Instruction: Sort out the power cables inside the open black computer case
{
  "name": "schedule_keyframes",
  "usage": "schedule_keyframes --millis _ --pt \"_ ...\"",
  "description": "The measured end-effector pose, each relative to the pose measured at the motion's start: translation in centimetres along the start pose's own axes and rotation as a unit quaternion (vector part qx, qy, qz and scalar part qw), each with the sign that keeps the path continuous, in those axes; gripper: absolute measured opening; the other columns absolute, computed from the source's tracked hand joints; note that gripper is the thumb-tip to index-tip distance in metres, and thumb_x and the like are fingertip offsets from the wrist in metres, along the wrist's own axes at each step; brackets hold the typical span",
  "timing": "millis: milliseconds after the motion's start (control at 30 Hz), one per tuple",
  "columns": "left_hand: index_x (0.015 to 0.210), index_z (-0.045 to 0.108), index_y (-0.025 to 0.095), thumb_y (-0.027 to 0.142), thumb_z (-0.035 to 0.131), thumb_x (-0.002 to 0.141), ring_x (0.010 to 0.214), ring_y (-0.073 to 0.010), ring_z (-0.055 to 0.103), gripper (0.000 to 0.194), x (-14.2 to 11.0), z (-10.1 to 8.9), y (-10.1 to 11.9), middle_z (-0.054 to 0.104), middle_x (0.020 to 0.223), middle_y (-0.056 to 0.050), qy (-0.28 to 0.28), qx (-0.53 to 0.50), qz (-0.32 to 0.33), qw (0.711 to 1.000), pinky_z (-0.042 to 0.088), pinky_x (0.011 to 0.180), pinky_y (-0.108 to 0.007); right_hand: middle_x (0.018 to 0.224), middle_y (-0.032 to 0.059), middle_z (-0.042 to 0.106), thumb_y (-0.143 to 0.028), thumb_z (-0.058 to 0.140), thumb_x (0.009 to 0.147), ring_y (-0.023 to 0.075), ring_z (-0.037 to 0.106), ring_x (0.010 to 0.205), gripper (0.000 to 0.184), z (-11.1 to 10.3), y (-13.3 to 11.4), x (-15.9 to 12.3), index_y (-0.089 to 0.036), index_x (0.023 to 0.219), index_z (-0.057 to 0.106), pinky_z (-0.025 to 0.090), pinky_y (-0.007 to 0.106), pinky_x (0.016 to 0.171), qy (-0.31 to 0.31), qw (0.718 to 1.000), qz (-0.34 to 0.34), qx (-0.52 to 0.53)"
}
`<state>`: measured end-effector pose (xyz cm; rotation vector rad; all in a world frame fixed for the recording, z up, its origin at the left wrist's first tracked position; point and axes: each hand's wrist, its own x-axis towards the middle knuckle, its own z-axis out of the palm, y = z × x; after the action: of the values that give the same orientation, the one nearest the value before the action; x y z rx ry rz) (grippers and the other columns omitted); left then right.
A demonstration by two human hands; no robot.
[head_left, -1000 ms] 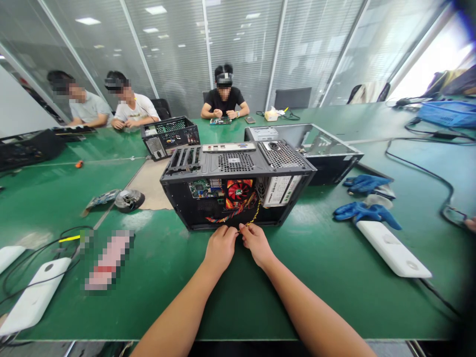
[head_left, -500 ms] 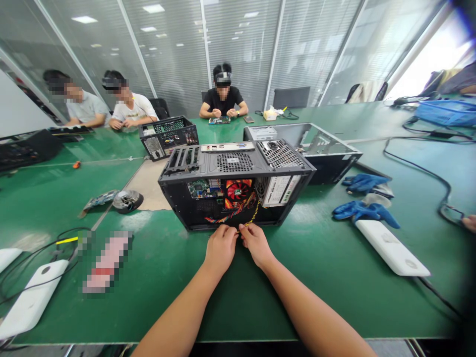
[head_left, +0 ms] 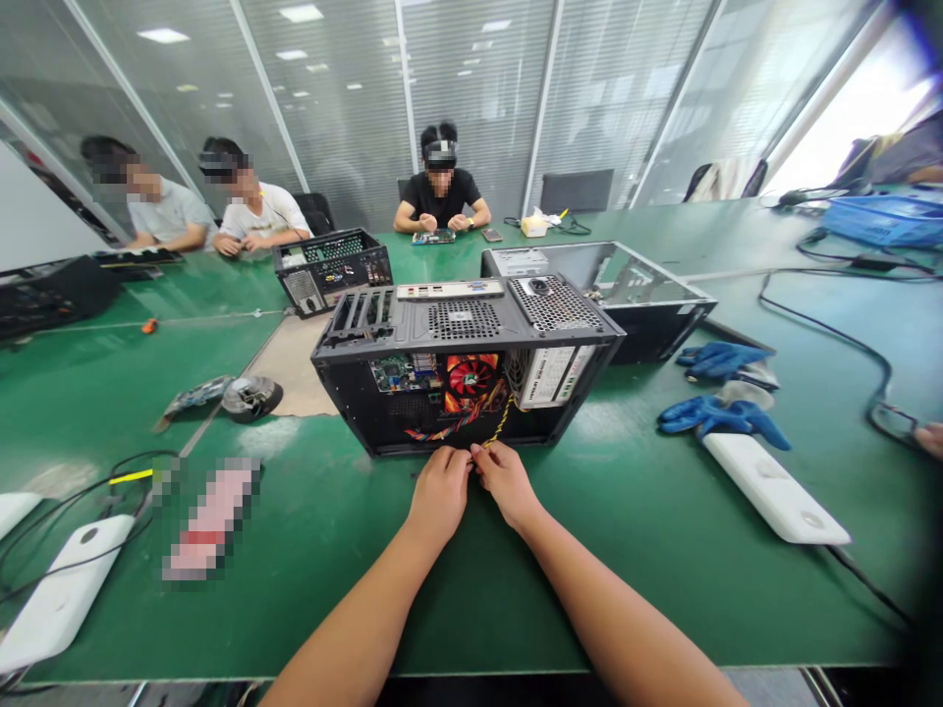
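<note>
A black computer case (head_left: 471, 346) stands on the green table with its open side facing me. Inside it show a red cooling fan (head_left: 472, 381), a circuit board (head_left: 394, 374) and a power supply (head_left: 557, 378). From near the power supply a yellow-and-black cable (head_left: 504, 420) runs down to the case's front edge. My left hand (head_left: 440, 488) and my right hand (head_left: 505, 481) meet there, fingertips pinched close together. The cable's end passes into the right fingers. Whatever the left fingers pinch is mostly hidden, likely part of the same cable.
Behind stand an open case (head_left: 655, 329) and another case (head_left: 335, 273). Blue gloves (head_left: 726, 417) and a white power bank-like box (head_left: 773, 489) lie right. Left are a tape roll (head_left: 251, 398) and another white box (head_left: 70, 589). Several people sit across the table (head_left: 295, 609).
Almost nothing differs. Both hands stay pinched at the cable by the case's front edge, with only a very slight shift of the fingers and of the view.
</note>
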<state>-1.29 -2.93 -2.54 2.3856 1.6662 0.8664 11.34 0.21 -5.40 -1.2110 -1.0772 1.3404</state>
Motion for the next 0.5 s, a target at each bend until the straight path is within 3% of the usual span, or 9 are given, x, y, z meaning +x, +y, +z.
schedule_keyframes --millis 300,500 --pt "0.084 0.057 0.019 0.014 0.048 0.091 0.078 -0.0145 0.058 0.013 0.6 0.13 0.23 0.057 0.085 -0.002 -0.025 -0.07 -0.075 0.994 0.046 0.074 -0.026 0.053 -0.0033 0.045 -0.057 0.065 0.075 0.0109 0.038 0.046 0.041 -0.01 -0.15 -0.07 -0.021 0.062 0.051 0.027 0.025 0.042 0.004 1.0 -0.006 -0.01" --pt "0.081 0.056 0.019 0.014 0.046 0.091 0.075 -0.0143 0.058 0.015 0.93 0.21 0.32 0.058 0.083 -0.002 -0.045 -0.078 -0.091 0.992 0.045 0.072 -0.026 0.05 -0.0048 0.043 -0.056 0.064 0.077 0.0103 0.035 0.045 0.041 -0.06 -0.24 -0.16 -0.021 0.062 0.049 0.027 0.025 0.042 -0.001 1.0 -0.01 -0.015"
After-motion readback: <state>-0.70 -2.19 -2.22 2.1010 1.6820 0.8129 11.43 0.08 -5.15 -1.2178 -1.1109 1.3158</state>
